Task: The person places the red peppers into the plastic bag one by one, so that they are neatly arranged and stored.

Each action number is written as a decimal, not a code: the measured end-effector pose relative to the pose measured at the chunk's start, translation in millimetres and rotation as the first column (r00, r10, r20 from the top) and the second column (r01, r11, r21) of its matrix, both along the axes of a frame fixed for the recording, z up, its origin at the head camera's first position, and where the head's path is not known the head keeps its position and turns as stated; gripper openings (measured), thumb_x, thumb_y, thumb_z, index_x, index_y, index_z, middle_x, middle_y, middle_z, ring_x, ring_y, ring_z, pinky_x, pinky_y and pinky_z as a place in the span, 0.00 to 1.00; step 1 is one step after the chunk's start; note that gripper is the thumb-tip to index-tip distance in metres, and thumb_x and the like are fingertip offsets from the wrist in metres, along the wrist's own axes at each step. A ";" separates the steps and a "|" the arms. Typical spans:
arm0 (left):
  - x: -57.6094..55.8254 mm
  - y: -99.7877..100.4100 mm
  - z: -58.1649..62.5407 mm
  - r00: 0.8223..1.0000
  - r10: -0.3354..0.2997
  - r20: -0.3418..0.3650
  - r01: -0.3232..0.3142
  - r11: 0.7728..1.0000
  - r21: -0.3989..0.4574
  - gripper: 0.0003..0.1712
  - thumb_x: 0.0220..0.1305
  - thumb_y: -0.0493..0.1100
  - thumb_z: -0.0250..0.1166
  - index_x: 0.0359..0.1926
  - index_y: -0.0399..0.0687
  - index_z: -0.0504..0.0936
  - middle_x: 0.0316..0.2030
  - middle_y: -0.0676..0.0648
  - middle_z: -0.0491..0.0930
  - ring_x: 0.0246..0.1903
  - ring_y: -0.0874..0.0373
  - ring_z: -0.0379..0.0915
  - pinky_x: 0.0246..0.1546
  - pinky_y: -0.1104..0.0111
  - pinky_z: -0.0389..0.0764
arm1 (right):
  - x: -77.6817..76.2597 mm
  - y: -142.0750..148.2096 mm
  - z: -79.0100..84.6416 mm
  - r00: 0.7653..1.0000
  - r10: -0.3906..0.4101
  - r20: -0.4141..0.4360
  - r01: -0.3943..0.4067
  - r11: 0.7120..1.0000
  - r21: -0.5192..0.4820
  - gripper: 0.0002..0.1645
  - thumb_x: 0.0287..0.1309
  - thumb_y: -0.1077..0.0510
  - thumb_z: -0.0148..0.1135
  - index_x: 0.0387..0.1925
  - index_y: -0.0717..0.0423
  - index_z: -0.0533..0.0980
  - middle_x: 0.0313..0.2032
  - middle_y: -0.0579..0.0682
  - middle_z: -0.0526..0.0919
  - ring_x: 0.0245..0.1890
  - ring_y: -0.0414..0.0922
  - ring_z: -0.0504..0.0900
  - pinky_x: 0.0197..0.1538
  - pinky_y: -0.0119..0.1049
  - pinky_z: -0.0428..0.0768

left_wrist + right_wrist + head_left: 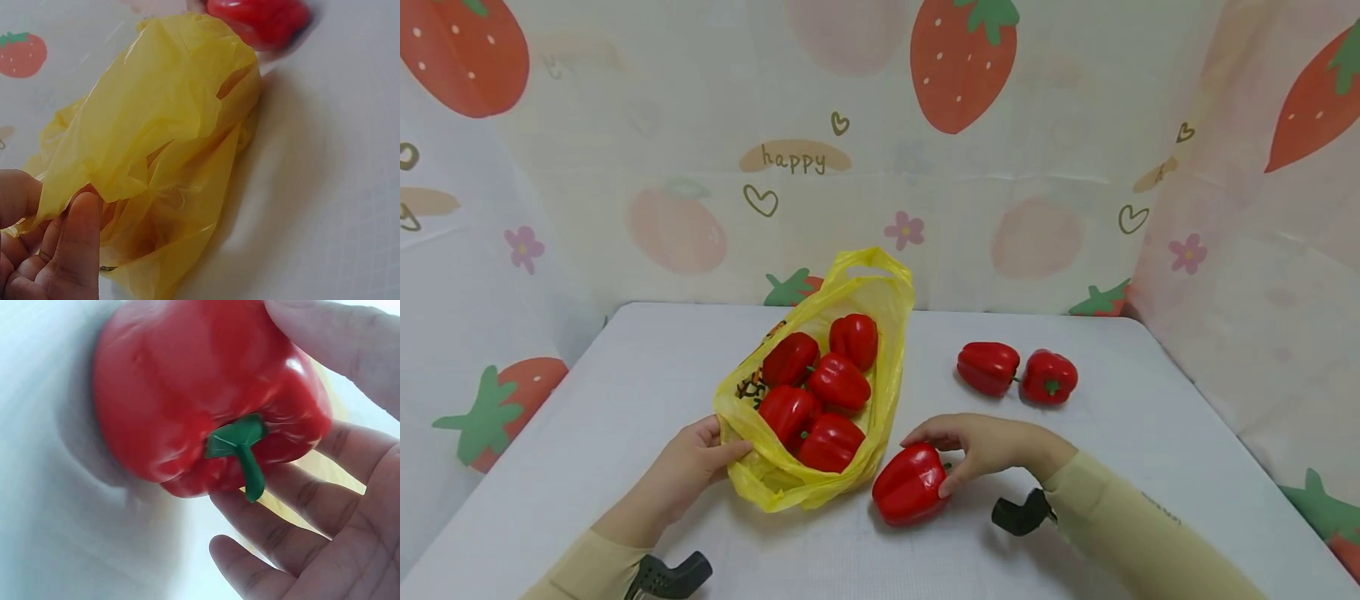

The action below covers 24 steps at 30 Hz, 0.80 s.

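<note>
My left hand (688, 462) pinches the near left rim of a yellow plastic bag (891, 392) between thumb and fingers. The bag lies with its mouth spread towards me, and several red bell peppers (838, 382) show inside it. Just right of the bag, my right hand (985, 446) grips another red bell pepper (910, 487) low over the white table. In the right wrist view this pepper (187, 381) has a green stem, with the thumb on one side and the fingers round the other. The left wrist view shows the bag's crumpled outer side (169, 94).
Two more red bell peppers, one lying on its side (988, 368) and one with its stem facing me (1049, 377), sit at the back right of the white table (1112, 433). A strawberry-print backdrop (955, 192) surrounds the table at the back and sides.
</note>
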<state>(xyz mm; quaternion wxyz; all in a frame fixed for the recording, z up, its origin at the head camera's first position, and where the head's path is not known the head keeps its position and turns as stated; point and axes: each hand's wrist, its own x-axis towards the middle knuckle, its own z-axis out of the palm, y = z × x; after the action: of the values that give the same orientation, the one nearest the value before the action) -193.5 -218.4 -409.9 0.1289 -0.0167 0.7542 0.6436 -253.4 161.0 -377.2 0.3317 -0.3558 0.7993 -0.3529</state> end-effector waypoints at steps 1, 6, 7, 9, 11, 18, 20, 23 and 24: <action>0.3 0.0 0.4 1.000 0.001 0.001 -0.001 1.000 0.002 0.33 0.62 0.45 0.60 0.63 0.34 0.59 0.52 0.40 0.75 0.42 0.59 0.77 0.44 0.67 0.79 | 0.4 0.8 -1.0 1.000 -0.007 0.005 0.007 1.000 -0.001 0.38 0.43 0.56 0.72 0.58 0.45 0.68 0.52 0.37 0.72 0.54 0.41 0.69 0.56 0.41 0.72; 1.2 0.0 1.8 1.000 0.008 0.001 -0.008 1.000 0.016 0.33 0.61 0.44 0.60 0.62 0.33 0.60 0.51 0.41 0.76 0.41 0.59 0.77 0.44 0.67 0.79 | 2.8 3.0 -5.5 0.999 -0.017 0.029 0.017 1.000 -0.017 0.41 0.43 0.55 0.72 0.61 0.46 0.65 0.54 0.39 0.71 0.56 0.43 0.68 0.55 0.40 0.73; 1.2 -0.1 2.1 1.000 0.011 0.001 -0.011 1.000 0.018 0.33 0.61 0.44 0.60 0.62 0.33 0.60 0.51 0.41 0.76 0.41 0.59 0.77 0.44 0.68 0.79 | 3.4 3.1 -6.4 0.999 -0.015 0.035 0.016 1.000 -0.024 0.42 0.43 0.55 0.72 0.61 0.47 0.65 0.54 0.39 0.70 0.56 0.44 0.68 0.55 0.39 0.73; 1.3 -0.2 1.9 1.000 0.012 0.000 -0.012 1.000 0.022 0.33 0.61 0.44 0.60 0.62 0.33 0.60 0.50 0.41 0.76 0.41 0.59 0.77 0.43 0.68 0.79 | 4.5 3.5 -8.7 0.999 -0.012 0.038 0.013 0.999 -0.031 0.43 0.43 0.56 0.72 0.62 0.47 0.63 0.55 0.40 0.70 0.56 0.44 0.68 0.55 0.38 0.73; 1.3 -0.4 1.6 1.000 0.011 -0.001 -0.011 1.000 0.023 0.33 0.61 0.44 0.61 0.62 0.33 0.60 0.50 0.41 0.77 0.41 0.59 0.77 0.43 0.68 0.79 | 5.5 3.7 -11.1 0.999 -0.016 0.043 0.018 0.999 -0.033 0.44 0.42 0.56 0.72 0.63 0.46 0.62 0.56 0.40 0.69 0.57 0.45 0.67 0.54 0.36 0.74; 1.3 -1.0 -0.1 1.000 0.008 0.004 -0.008 1.000 0.024 0.33 0.61 0.44 0.61 0.62 0.33 0.60 0.50 0.41 0.76 0.41 0.59 0.77 0.44 0.67 0.79 | 7.1 3.3 -20.3 0.997 -0.015 0.069 0.021 0.997 -0.078 0.47 0.43 0.57 0.71 0.65 0.47 0.58 0.57 0.43 0.68 0.57 0.47 0.68 0.52 0.33 0.75; 1.3 -0.9 -0.3 1.000 0.010 0.006 -0.010 1.000 0.024 0.33 0.61 0.44 0.61 0.62 0.33 0.60 0.50 0.41 0.76 0.41 0.59 0.77 0.44 0.67 0.79 | 7.3 2.8 -21.9 0.998 -0.015 0.065 0.022 0.994 -0.104 0.47 0.43 0.58 0.71 0.64 0.48 0.58 0.57 0.44 0.68 0.57 0.46 0.68 0.52 0.33 0.75; 1.2 -0.7 -0.1 1.000 0.011 0.008 -0.011 1.000 0.023 0.33 0.61 0.44 0.60 0.62 0.33 0.60 0.50 0.41 0.76 0.41 0.59 0.77 0.44 0.67 0.79 | 7.3 2.0 -23.5 0.998 -0.021 0.055 0.028 0.989 -0.142 0.44 0.43 0.58 0.71 0.61 0.47 0.61 0.55 0.45 0.69 0.56 0.47 0.69 0.53 0.34 0.75; 1.2 -0.6 0.0 1.000 0.012 0.008 -0.012 1.000 0.022 0.33 0.61 0.44 0.60 0.61 0.33 0.60 0.50 0.41 0.76 0.41 0.59 0.77 0.44 0.67 0.79 | 7.2 1.9 -23.9 0.998 -0.022 0.051 0.030 0.988 -0.154 0.42 0.43 0.59 0.71 0.60 0.46 0.62 0.55 0.45 0.69 0.56 0.47 0.69 0.53 0.34 0.74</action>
<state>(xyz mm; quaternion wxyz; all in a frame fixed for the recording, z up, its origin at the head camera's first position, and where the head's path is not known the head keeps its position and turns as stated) -192.3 -219.0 -409.8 0.1283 -0.0226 0.7464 0.6526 -246.2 162.9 -401.1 0.3181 -0.3612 0.7656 -0.4268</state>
